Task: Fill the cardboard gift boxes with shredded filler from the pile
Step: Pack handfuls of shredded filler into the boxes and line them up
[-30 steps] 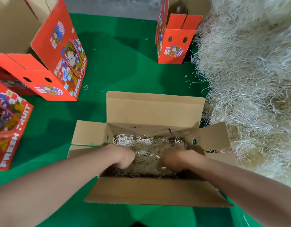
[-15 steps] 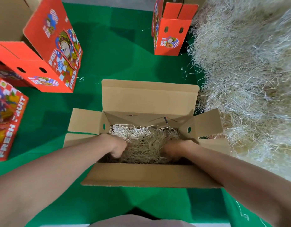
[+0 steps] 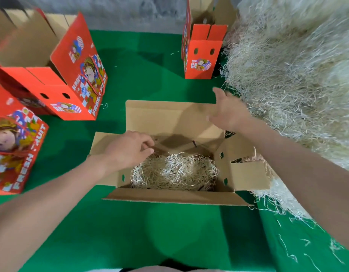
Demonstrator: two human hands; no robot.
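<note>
An open cardboard gift box (image 3: 169,197) lies in front of me on the green cloth, its flaps spread outward. A nest of pale shredded filler (image 3: 173,171) covers its bottom. My left hand (image 3: 128,150) hovers over the box's left end, fingers loosely curled and holding nothing. My right hand (image 3: 228,110) is lifted above the box's far right corner, fingers spread, close to the big filler pile (image 3: 295,75) on the right.
Red printed gift boxes stand around: one (image 3: 75,79) at the back left, another (image 3: 14,150) at the left edge, a third (image 3: 201,48) at the back centre beside the pile. Loose filler strands (image 3: 299,250) lie on the green cloth (image 3: 142,232) at the lower right.
Both hands have come up out of the box, where they were pressing the filler. The right hand has swung out toward the pile; the left has risen over the left flap.
</note>
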